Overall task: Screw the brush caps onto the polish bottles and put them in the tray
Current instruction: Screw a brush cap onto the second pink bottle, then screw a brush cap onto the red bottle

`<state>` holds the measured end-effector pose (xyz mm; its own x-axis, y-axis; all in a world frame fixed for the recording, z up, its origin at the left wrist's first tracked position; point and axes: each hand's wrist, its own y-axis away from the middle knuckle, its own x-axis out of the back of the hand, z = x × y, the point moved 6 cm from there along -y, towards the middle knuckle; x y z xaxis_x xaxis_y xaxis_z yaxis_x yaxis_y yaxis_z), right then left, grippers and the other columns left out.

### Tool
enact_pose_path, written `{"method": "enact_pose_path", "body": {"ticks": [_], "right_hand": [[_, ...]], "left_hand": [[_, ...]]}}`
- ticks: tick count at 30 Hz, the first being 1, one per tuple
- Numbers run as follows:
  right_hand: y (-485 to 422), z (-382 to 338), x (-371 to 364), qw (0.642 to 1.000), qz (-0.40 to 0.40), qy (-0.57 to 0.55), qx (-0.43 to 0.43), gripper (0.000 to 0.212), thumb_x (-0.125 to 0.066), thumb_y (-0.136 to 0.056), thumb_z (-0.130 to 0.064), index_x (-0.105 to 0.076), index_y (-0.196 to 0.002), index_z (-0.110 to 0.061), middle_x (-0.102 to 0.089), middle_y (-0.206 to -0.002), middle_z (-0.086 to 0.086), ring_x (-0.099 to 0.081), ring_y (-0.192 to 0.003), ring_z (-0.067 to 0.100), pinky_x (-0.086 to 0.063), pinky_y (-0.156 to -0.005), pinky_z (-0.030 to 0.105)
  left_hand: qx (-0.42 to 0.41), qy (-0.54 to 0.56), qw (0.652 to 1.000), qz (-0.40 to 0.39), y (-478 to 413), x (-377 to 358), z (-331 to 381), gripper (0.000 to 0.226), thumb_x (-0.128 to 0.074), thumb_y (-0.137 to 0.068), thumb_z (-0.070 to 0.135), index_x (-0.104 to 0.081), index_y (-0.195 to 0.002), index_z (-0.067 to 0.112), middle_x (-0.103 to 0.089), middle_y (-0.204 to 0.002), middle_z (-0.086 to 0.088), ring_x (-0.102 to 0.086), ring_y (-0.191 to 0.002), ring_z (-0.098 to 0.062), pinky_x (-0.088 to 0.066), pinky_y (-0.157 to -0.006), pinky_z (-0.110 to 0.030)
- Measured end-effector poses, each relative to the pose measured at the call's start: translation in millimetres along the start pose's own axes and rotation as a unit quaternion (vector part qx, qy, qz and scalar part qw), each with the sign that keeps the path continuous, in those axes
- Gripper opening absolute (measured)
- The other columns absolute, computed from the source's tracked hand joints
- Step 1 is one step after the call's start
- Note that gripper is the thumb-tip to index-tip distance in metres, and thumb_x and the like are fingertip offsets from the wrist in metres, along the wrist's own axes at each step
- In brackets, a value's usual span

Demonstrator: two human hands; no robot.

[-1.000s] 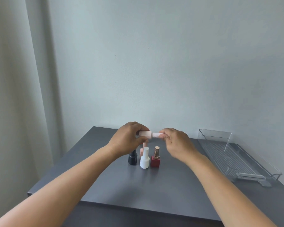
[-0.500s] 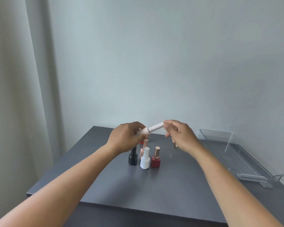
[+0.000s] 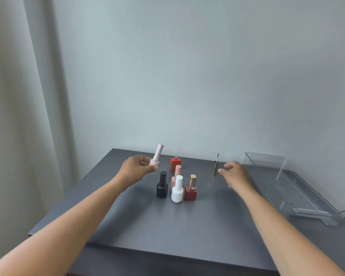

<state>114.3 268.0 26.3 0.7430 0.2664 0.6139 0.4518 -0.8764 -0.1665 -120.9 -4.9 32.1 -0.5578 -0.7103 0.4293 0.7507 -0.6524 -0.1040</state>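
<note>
Dark grey table (image 3: pixel 167 226) against pale wall (image 3: pixel 187 76); curtain (image 3: pixel 18 96) left

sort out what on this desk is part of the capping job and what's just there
Part of the job:
- pale pink bottle in the left hand
- gold brush cap by the open right hand
- uncapped orange-red bottle
- capped black, white, pink, dark red bottles
- clear tray

Just there:
- curtain
- wall
- grey table

I could read no text, label, brand or number anywhere. The pale pink bottle (image 3: pixel 156 157) pinched in my left hand (image 3: pixel 136 168) showed no lettering. The bottles (image 3: pixel 177 189) between my hands looked plain or too small to read.
</note>
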Motion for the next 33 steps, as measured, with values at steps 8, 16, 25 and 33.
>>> {"method": "enact_pose_path", "body": {"ticks": [8, 16, 25, 33], "right_hand": [[-23.6, 6.0, -31.9, 0.999, -0.035, -0.016, -0.021, 0.058, -0.073, -0.080, -0.034, -0.054, -0.130, -0.011, -0.063, -0.123, 0.005, -0.062, -0.109, 0.028, -0.048, -0.086, 0.035], [-26.8, -0.3, -38.3, 1.000, 0.003, 0.005, 0.003, 0.011, -0.068, -0.084, -0.028, -0.064, -0.083, -0.018, -0.060, -0.062, -0.010, -0.059, -0.064, 0.012, -0.036, -0.054, 0.024], [-24.4, -1.9, -35.5, 0.999, 0.012, 0.024, 0.017, 0.021, -0.064, -0.087, -0.025, -0.067, -0.075, -0.008, -0.060, -0.060, -0.005, -0.057, -0.061, 0.018, -0.034, -0.052, 0.022], [-20.1, -6.2, -34.7, 1.000, 0.004, 0.004, 0.023, 0.020, -0.063, -0.087, -0.029, -0.067, -0.076, -0.013, -0.065, -0.070, -0.001, -0.058, -0.066, 0.019, -0.036, -0.052, 0.024]], "left_hand": [[0.006, -0.059, 0.997, -0.041, -6.3, -13.0, -15.6, 0.023, -0.083, -0.072, 0.036, -0.071, -0.089, 0.027, -0.074, -0.082, 0.009, -0.063, -0.072, -0.007, -0.046, -0.063, -0.024], [-0.021, -0.105, 0.992, -0.073, -8.7, -19.0, -18.8, 0.019, -0.081, -0.073, 0.033, -0.072, -0.089, 0.029, -0.076, -0.077, 0.015, -0.065, -0.066, 0.006, -0.046, -0.066, -0.019], [0.016, -0.082, 0.977, -0.197, -14.2, -14.9, -17.6, 0.041, -0.079, -0.077, 0.014, -0.068, -0.112, 0.030, -0.077, -0.097, 0.005, -0.069, -0.087, -0.012, -0.050, -0.072, -0.025], [-0.013, -0.100, 0.994, -0.045, -52.1, -9.8, -15.0, 0.022, -0.072, -0.084, 0.028, -0.073, -0.107, 0.029, -0.074, -0.105, 0.004, -0.067, -0.101, -0.011, -0.051, -0.097, -0.033]]}}
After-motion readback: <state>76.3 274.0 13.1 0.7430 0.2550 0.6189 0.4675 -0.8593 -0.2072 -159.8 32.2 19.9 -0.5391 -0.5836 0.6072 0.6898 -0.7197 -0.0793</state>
